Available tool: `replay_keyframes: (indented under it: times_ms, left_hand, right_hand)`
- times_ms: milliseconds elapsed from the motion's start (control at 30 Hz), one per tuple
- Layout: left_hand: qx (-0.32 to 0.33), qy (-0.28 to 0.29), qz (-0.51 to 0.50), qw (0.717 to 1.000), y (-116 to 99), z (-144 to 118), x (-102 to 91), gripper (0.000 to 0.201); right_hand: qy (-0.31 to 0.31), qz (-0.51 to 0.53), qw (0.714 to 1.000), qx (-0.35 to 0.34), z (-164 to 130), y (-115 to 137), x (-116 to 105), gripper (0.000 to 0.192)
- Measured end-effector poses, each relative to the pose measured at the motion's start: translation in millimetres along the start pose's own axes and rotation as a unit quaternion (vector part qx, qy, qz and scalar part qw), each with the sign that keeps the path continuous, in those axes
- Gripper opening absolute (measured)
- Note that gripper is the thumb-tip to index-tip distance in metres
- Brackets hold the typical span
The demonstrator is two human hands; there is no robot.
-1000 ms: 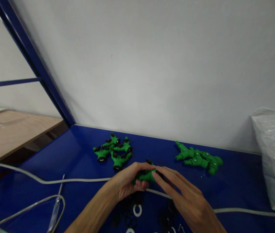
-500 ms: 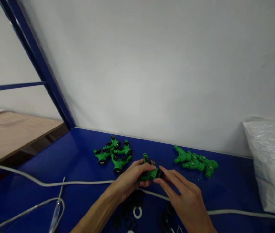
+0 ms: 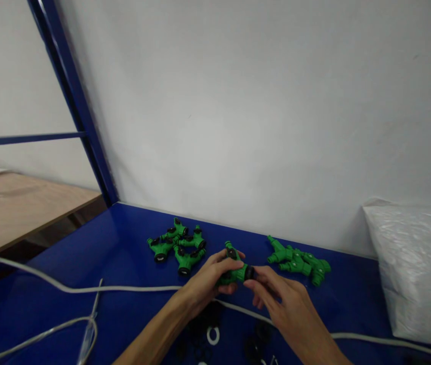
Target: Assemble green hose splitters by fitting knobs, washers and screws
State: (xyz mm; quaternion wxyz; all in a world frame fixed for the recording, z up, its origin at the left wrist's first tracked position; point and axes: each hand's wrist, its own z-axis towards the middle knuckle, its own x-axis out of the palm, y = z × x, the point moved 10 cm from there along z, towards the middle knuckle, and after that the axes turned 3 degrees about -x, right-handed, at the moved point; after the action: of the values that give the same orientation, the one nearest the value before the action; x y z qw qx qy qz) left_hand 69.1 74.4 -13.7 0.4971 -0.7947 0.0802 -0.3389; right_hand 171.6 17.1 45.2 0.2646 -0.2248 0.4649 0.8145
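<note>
My left hand (image 3: 217, 274) is wrapped round a green Y-shaped hose splitter (image 3: 241, 274), its thumb on top of the body. The splitter has a black lever on one branch and a black collar (image 3: 249, 272) at its wide end, which points right. Around that collar the thumb and forefinger of my right hand (image 3: 281, 296) are closed; the other fingers curl underneath. To the left lie several green splitters (image 3: 185, 259) with black levers and collars. On the right is a pile of plain green splitter bodies (image 3: 295, 261) without black parts.
Below my hands lie a white ring washer (image 3: 212, 335) and dark small parts (image 3: 255, 347), poorly lit. A pale cable (image 3: 135, 289) crosses the blue table (image 3: 124, 243). A screwdriver-like tool (image 3: 87, 337) is at left. A white plastic bag (image 3: 416, 274) stands right, against the wall (image 3: 238, 126).
The view has shifted slightly. My right hand's fingers have turned and curled in further at the black collar. My left hand keeps its hold on the splitter.
</note>
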Motion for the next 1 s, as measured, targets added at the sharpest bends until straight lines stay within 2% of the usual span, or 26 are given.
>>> replay_keyframes:
  times_ms: [100, 200, 267, 367, 433, 500, 600, 733, 833, 900, 1000]
  left_hand:
    - [0.008, 0.01, -0.042, 0.999, -1.8, -2.1, 2.5, 0.045]
    - [0.005, 0.036, -0.1, 0.994, -0.2, -1.4, 4.7, 0.037]
    - [-0.014, 0.054, -0.148, 0.987, 4.6, 1.0, 5.8, 0.029]
    - [-0.031, 0.073, -0.208, 0.975, 8.6, 4.6, 5.8, 0.023]
    - [-0.027, 0.074, -0.225, 0.971, 7.5, 5.9, 3.9, 0.02]
    - [-0.025, 0.071, -0.224, 0.972, 6.6, 6.6, 2.0, 0.02]
    - [-0.022, 0.067, -0.201, 0.977, 6.2, 7.4, 0.4, 0.028]
    - [-0.014, 0.053, -0.177, 0.983, 6.5, 7.7, -1.7, 0.028]
    - [0.002, 0.049, -0.146, 0.988, 1.8, 4.3, 0.2, 0.038]
    - [0.011, 0.042, -0.117, 0.992, -2.9, 0.8, 1.3, 0.04]
    - [0.022, 0.023, -0.09, 0.995, -9.5, -3.2, -0.8, 0.04]
  right_hand:
    - [0.034, -0.079, 0.996, 0.014, 9.3, 6.3, 1.2, 0.043]
    - [0.032, -0.182, 0.983, 0.015, 18.3, 16.8, -1.6, 0.048]
    - [0.004, -0.244, 0.97, 0.013, 22.6, 25.0, -8.9, 0.05]
    - [-0.056, -0.248, 0.966, -0.048, 23.8, 46.2, -22.1, 0.044]
    - [-0.043, -0.217, 0.969, -0.11, 21.7, 57.2, -21.4, 0.039]
    - [-0.027, -0.225, 0.965, -0.128, 19.8, 56.3, -21.1, 0.037]
    - [-0.064, -0.272, 0.953, -0.116, 17.8, 47.4, -30.2, 0.039]
    - [0.0, -0.293, 0.929, -0.226, 10.3, 57.1, -8.0, 0.043]
    - [0.03, -0.325, 0.901, -0.284, 3.2, 62.6, 6.0, 0.037]
    - [0.034, -0.343, 0.897, -0.276, 3.0, 59.8, 8.6, 0.037]
    - [0.038, -0.351, 0.906, -0.235, 6.1, 52.2, 8.0, 0.042]
